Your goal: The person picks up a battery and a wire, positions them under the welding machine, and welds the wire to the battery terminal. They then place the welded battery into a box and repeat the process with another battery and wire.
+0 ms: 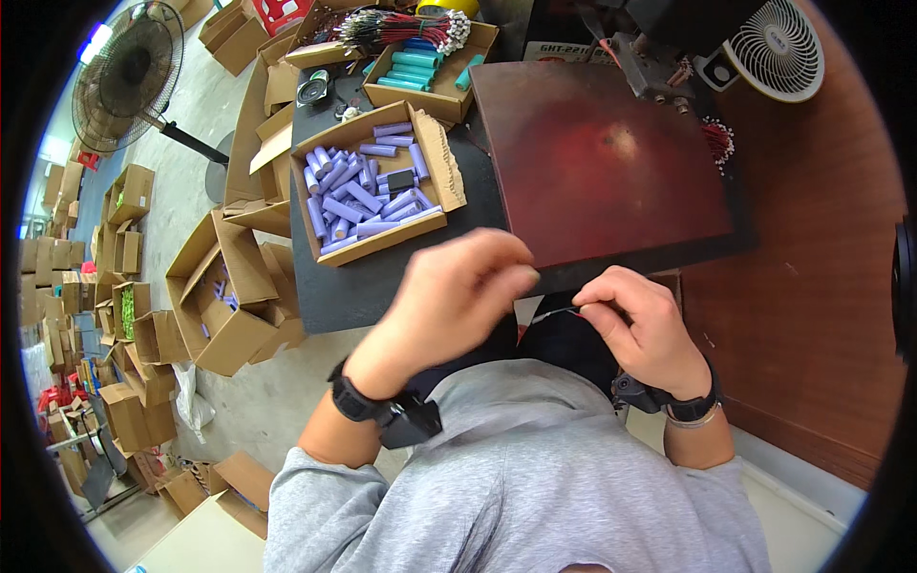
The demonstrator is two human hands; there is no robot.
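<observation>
My right hand point(640, 325) pinches a thin wire lead point(549, 314) between thumb and fingertips, just off the near edge of the table and above my lap. The wire has a reddish part by the fingertips and a pale end pointing left. My left hand point(454, 301) hovers to the left of it, blurred by motion, its fingers curved and its thumb apart from them. Nothing shows between those fingers. Beyond both hands lies a dark red board point(592, 181) on the black tabletop point(330, 306).
A carton point(387, 233) of purple cylindrical battery cells point(358, 201) stands beyond my left hand. Behind it, another carton point(439, 103) holds teal cells under bundled wires point(406, 31). A metal machine head point(654, 72) and a white fan point(778, 53) are at the far right. Open cartons point(234, 329) stand left.
</observation>
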